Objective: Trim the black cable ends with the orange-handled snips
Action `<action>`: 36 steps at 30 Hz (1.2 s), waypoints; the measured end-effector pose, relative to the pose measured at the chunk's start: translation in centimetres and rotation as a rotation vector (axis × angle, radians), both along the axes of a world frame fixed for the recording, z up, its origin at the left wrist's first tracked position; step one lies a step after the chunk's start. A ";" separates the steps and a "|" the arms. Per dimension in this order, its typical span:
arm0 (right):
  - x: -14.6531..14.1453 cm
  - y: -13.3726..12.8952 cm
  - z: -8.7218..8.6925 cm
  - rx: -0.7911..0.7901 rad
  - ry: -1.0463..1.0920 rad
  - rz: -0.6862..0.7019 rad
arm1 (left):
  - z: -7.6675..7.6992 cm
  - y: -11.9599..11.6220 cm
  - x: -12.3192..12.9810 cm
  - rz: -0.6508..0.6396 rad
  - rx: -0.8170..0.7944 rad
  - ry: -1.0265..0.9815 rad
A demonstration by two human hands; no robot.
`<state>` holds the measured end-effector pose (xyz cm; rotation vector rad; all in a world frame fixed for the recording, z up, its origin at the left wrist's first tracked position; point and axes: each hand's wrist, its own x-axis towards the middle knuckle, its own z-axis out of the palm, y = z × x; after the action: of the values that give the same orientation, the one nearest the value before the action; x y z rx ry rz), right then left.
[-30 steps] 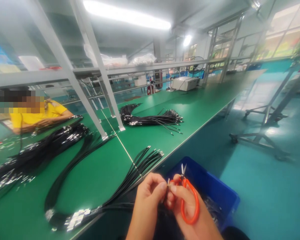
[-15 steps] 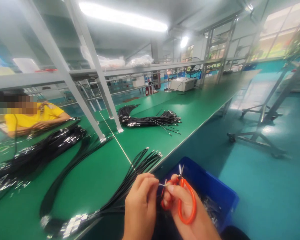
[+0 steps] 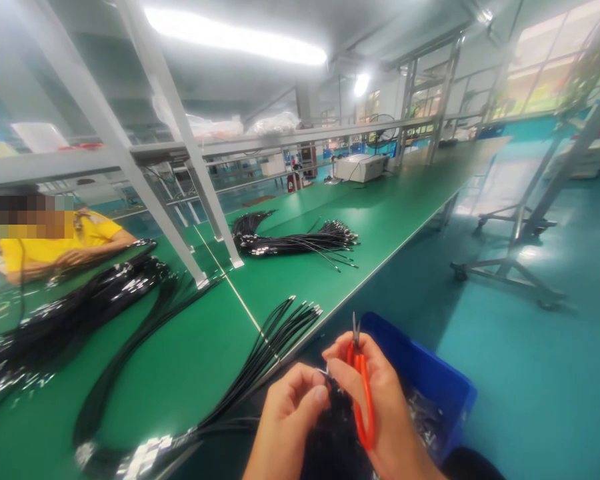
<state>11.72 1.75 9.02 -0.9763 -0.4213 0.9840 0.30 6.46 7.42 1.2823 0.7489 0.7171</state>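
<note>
"From the head camera, where are the hands?"

"Both are beside the blue bin (image 3: 430,370). The right hand (image 3: 385,387) overlaps its near left side; the left hand (image 3: 290,407) is farther left of it."

"What does the right one hold?"

"It is closed around orange-handled scissors (image 3: 363,380), just left of the bin, blades pointing up and nearly together."

"And the left?"

"Thumb and fingers are curled together at a thin pale strand (image 3: 326,371), which lies between the two hands, left of the bin. The strand is small and blurred, so I can't tell whether they clamp it."

"What else is around the bin?"

"Small pieces, too blurred to identify, lie inside it. Left of it, on the green table (image 3: 295,280), is a long bundle of black cables (image 3: 255,367) with pale tips. A second cable bundle (image 3: 290,245) lies beyond the bin, to its left. Far left of the bin, a person in a yellow top (image 3: 103,230) sits behind a dark heap of cables (image 3: 90,310)."
</note>
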 end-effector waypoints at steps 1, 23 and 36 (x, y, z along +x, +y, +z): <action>0.0 0.1 -0.1 0.017 0.019 0.016 | 0.0 0.0 0.0 -0.004 -0.005 -0.008; 0.4 -0.2 -1.2 0.048 -0.656 -0.029 | 0.6 -0.3 0.4 0.062 -0.093 -0.077; 0.2 -0.9 -3.2 -0.017 -0.913 -0.310 | 0.5 -0.6 0.2 0.166 -0.129 -0.152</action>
<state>11.95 0.85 5.84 -1.4316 -0.9781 0.2107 0.54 5.86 7.90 1.0447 0.7705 0.8762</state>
